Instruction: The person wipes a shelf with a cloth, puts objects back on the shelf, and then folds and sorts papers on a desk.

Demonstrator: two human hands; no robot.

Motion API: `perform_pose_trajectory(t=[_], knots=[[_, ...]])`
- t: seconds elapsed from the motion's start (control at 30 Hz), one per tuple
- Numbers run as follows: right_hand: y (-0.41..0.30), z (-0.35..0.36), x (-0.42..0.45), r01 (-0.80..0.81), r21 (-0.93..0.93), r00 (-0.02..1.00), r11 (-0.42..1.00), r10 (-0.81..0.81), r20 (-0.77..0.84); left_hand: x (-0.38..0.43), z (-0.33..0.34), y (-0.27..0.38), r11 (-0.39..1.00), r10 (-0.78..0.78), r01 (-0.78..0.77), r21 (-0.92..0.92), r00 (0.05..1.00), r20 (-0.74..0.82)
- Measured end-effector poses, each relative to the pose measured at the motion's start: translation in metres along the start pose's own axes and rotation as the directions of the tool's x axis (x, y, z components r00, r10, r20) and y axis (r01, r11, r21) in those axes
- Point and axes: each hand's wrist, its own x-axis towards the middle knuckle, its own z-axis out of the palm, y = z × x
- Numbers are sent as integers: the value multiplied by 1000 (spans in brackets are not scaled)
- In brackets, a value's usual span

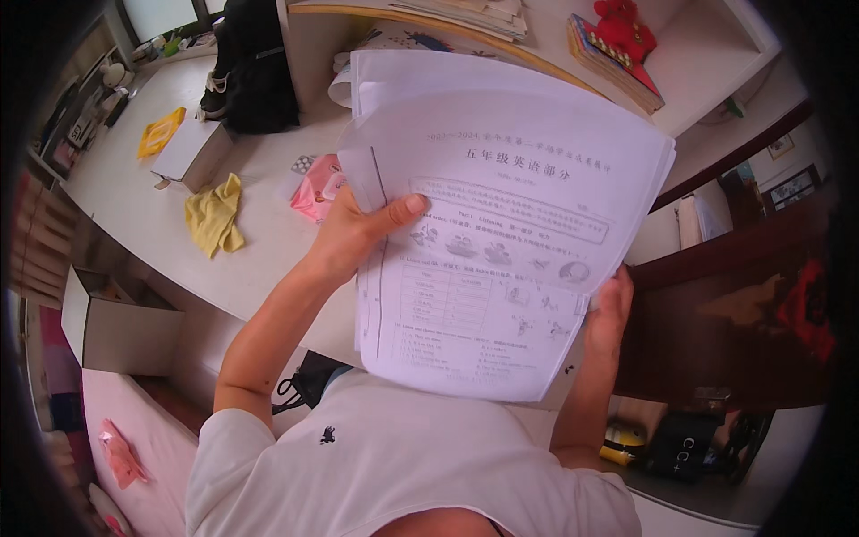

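A stack of printed paper sheets (470,268) is held up in front of my chest, its top page bearing text, a table and small drawings. My left hand (362,231) grips the left edge, thumb on top of the page and the other fingers hidden behind. At the lower right edge my right hand (609,305) holds the sheets, its fingers partly behind them. The top corners of the sheets spread slightly apart. Behind the sheets, near my left hand, lies a pink wipes packet (315,188) on the white desk (268,268), with a blister pack (302,164) beside it.
A yellow cloth (215,213), a white box (191,154), a yellow packet (161,133) and a black bag (258,74) are on the desk at left. Shelves ahead hold stacked papers (470,17), books (614,64) and a red plush toy (624,33). An open box (127,329) stands lower left.
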Motion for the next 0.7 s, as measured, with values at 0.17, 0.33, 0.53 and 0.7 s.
perform_pose_trajectory(t=[0.17, 0.33, 0.53, 0.7], knots=[[-15, 26, 14, -34, -178, 991, 983, 10, -134, 1, 4, -1, 994, -55, 52, -91, 998, -31], [-8, 23, 15, -39, -235, 965, 971, -25, -263, -1, -11, -11, 958, -134, 138, -252, 990, 32], [-3, 17, 16, -56, -248, 950, 967, -25, -313, 0, -12, -17, 944, -129, 142, -296, 990, 62], [-2, 18, 19, -75, -251, 942, 965, -14, -335, 1, -10, -19, 976, -95, 101, -195, 995, 39]])
